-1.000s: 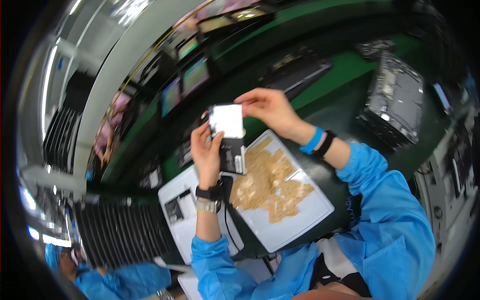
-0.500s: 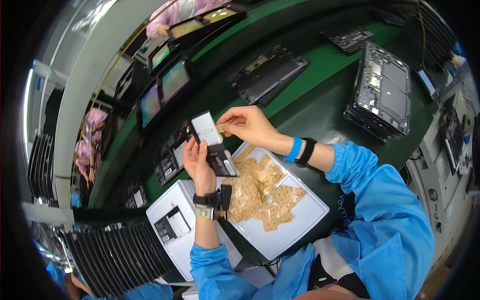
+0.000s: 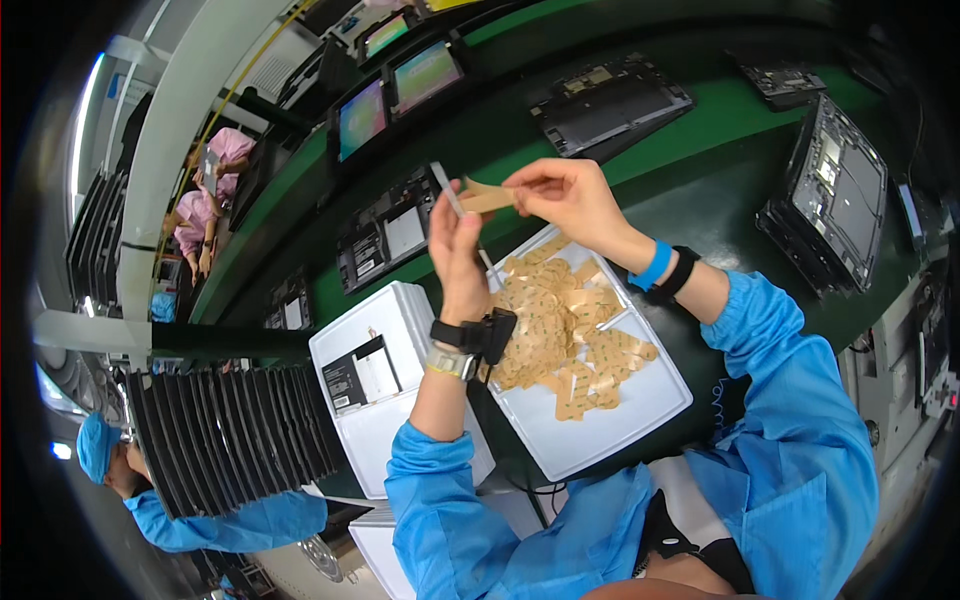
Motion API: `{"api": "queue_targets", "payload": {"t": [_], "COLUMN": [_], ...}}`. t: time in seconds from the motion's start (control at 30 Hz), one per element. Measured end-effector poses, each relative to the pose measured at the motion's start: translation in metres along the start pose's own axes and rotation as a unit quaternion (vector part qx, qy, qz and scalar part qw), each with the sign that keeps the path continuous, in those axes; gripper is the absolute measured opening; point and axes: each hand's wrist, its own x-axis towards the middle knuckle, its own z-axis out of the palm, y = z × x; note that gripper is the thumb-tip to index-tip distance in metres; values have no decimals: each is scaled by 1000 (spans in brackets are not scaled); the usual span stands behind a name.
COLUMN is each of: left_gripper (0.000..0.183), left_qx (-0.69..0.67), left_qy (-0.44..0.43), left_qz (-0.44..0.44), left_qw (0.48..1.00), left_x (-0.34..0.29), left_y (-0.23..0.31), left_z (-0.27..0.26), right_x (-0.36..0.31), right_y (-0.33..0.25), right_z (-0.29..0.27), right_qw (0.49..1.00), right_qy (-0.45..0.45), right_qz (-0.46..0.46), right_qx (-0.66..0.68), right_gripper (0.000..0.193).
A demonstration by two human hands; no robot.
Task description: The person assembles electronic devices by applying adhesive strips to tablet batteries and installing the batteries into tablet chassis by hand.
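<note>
My left hand (image 3: 460, 260) is closed on a thin flat battery pack (image 3: 446, 188), turned nearly edge-on so its faces barely show. Between thumb and fingers of my right hand (image 3: 580, 205) is pinched the end of a tan paper strip (image 3: 488, 199). That strip stretches across to the battery pack; whether it is still stuck there I cannot tell. Below both hands, a heap of tan paper strips (image 3: 545, 325) fills much of a white tray (image 3: 570, 455). Another black-and-white battery pack (image 3: 345, 383) lies on a white box (image 3: 335, 340) to the left.
Beyond my left hand lies an opened tablet body (image 3: 370, 240). Tablet bodies are stacked (image 3: 835, 190) at the right; another lies (image 3: 610, 110) farther back. Lit tablets (image 3: 425, 75) stand behind. A row of black panels (image 3: 235, 430) is at the left, near a co-worker in blue (image 3: 225, 520).
The battery pack has tilted from showing its white face to nearly edge-on. My right hand has drawn away from it, and a longer tan strip now shows. The whole view has shifted.
</note>
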Motion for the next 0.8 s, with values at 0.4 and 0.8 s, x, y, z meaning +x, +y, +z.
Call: {"api": "queue_targets", "payload": {"t": [0.4, 0.8], "left_gripper": [65, 61], "left_qx": [26, -61], "left_qy": [32, 114], "left_qz": [55, 72], "left_qw": [998, 989], "left_x": [5, 17], "left_y": [6, 20], "left_z": [0, -11], "right_x": [-30, -42], "right_y": [-23, -19], "right_z": [26, 39], "right_qw": [993, 965], "right_qy": [-11, -14], "right_qz": [-88, -212], "right_qx": [-74, -151], "right_gripper": [15, 14]}}
